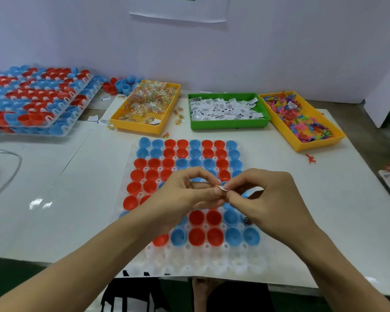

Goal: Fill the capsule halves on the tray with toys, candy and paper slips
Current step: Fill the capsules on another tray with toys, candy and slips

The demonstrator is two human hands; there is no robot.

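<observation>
You sit at a small packing workstation: sorting bins (229, 123) of candy, slips and toys line the tabletop (77, 188) at upper centre, filled capsule trays (38, 97) stack at upper left, plain partition walls behind.

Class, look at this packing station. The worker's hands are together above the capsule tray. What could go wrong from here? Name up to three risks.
1. Both hands, left hand and right hand, pinch one small item; it could slip into the wrong capsule half.
2. The hands hide several cups of the tray, so some might be skipped.
3. Loose candies beside the yellow bin could go astray.
</observation>
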